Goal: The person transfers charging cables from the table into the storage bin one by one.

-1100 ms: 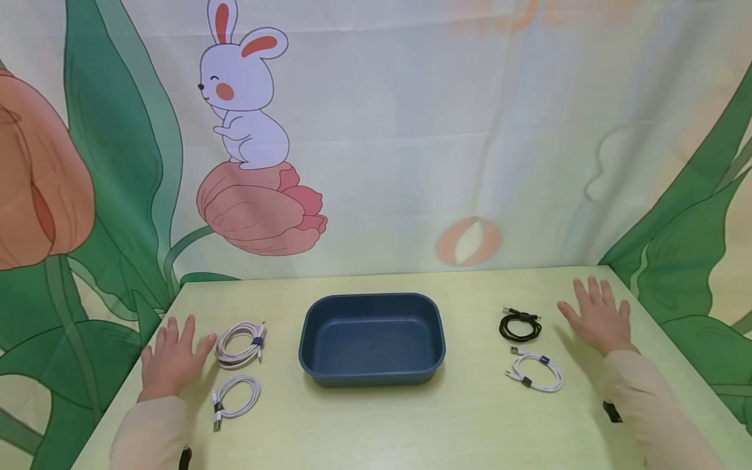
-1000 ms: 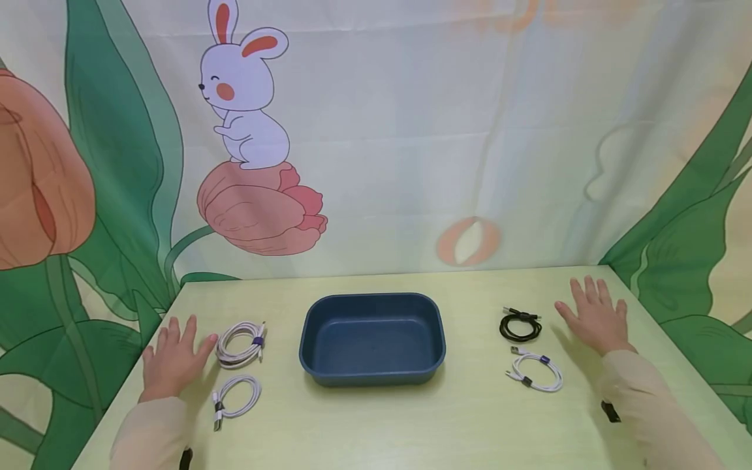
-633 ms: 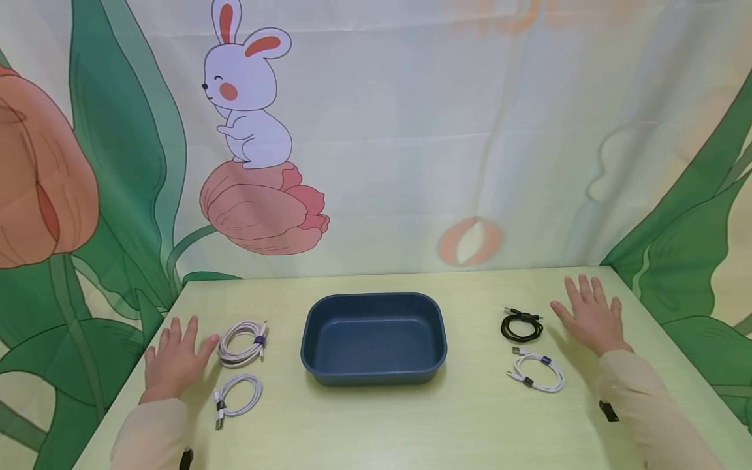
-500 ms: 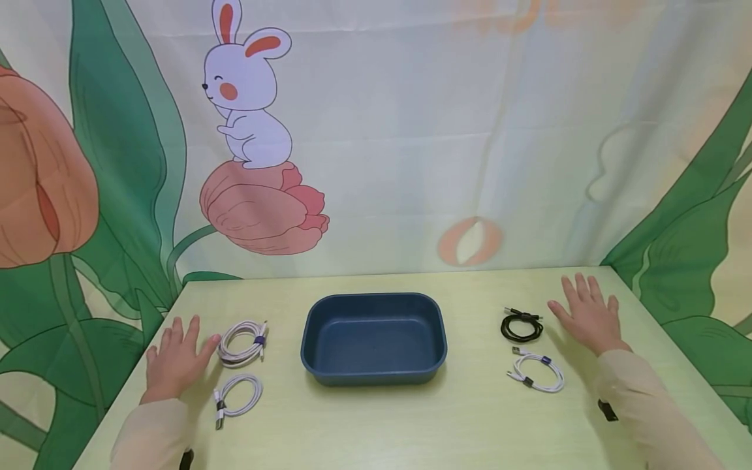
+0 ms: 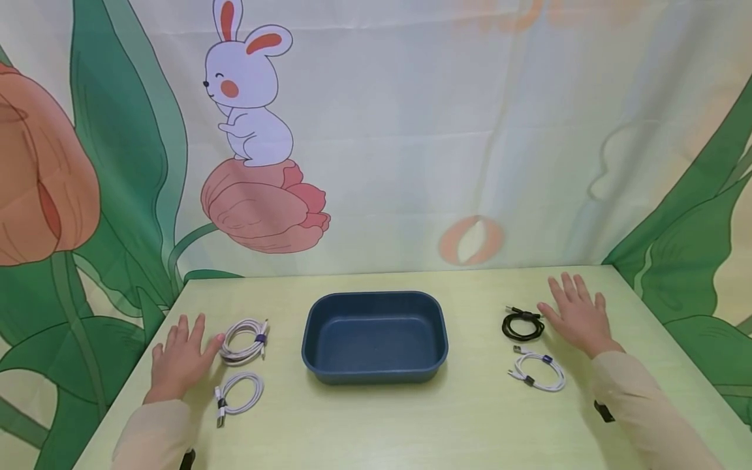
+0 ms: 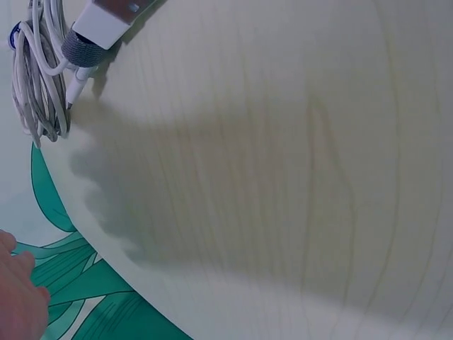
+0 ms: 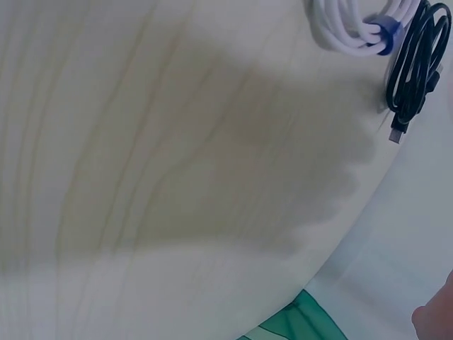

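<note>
My left hand (image 5: 181,360) hovers over the table's left side with its fingers spread. Its thumb tip overlaps the edge of a thick coiled white cable (image 5: 239,351) with a purple tie in the head view. Below that lies a smaller coiled white USB cable (image 5: 245,393) with a dark tie. On the right, my right hand (image 5: 578,320) is also spread above the table and holds nothing. Its thumb points at a coiled black cable (image 5: 521,326). A white USB cable (image 5: 552,373) with purple and dark ties lies nearer me. Both wrist views show hand shadows on the tabletop.
A dark blue rectangular tray (image 5: 376,377) stands mid-table between the two pairs of cables, its inside bare. Behind the pale wooden table (image 5: 376,431) hangs a cloth backdrop (image 5: 388,143) printed with a rabbit, tulips and leaves.
My right hand has drifted left, closer to the black cable. The left hand has shifted slightly right toward the thick white cable. Cables and tray stay put; the head view shifts slightly.
</note>
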### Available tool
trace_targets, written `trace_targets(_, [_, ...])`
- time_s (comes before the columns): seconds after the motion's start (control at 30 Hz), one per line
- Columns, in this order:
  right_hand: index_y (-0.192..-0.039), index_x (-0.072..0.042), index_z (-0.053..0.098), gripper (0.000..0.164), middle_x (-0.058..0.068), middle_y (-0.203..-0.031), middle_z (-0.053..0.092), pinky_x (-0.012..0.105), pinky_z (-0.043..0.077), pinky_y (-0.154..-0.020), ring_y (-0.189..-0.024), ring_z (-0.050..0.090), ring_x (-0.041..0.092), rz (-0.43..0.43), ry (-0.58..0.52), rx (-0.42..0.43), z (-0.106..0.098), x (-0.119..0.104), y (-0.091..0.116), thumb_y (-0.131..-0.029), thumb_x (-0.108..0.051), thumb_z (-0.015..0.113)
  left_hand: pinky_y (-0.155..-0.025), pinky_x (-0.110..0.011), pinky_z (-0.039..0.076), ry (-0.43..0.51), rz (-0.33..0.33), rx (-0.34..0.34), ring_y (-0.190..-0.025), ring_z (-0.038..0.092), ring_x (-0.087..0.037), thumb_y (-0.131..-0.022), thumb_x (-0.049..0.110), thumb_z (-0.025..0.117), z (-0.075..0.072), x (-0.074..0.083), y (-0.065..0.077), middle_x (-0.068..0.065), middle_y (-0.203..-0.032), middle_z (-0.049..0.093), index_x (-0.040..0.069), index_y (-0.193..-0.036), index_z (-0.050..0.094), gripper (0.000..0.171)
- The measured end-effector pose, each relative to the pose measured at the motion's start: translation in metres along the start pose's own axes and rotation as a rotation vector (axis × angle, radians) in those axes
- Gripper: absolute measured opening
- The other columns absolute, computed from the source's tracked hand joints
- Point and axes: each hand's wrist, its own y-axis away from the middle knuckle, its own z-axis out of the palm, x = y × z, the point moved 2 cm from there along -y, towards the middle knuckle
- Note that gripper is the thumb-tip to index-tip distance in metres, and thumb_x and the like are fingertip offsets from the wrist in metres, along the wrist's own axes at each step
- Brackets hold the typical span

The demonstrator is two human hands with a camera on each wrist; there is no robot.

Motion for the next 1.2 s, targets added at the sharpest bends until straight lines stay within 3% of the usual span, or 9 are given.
trace_targets(0.97, [-0.142, -0.01, 0.016, 0.067, 0.017, -0.147, 0.006, 0.064, 0.001, -0.099, -0.136, -0.003, 0.033, -0.108, -0.014, -0.022, -0.001, -0.042, -0.002, -0.091, -0.05, 0.033, -0.093, -0.068, 0.008, 0.022, 0.024, -0.005, -0.125, 0.009, -0.052, -0.09, 0.054, 0.024, 0.001, 0.004, 0.004, -0.034, -0.14, 0.006, 0.0, -0.139, 0.013, 0.074])
trace_targets(1.2, [-0.142, -0.011, 0.016, 0.066, 0.017, -0.147, 0.009, 0.064, 0.004, -0.098, -0.136, 0.001, 0.033, -0.124, -0.028, 0.007, 0.003, -0.046, -0.002, -0.09, -0.045, 0.039, -0.093, -0.068, 0.009, 0.018, 0.023, -0.01, -0.124, 0.01, -0.052, -0.09, 0.054, 0.024, 0.002, 0.004, 0.005, -0.034, -0.14, 0.007, 0.0, -0.139, 0.013, 0.074])
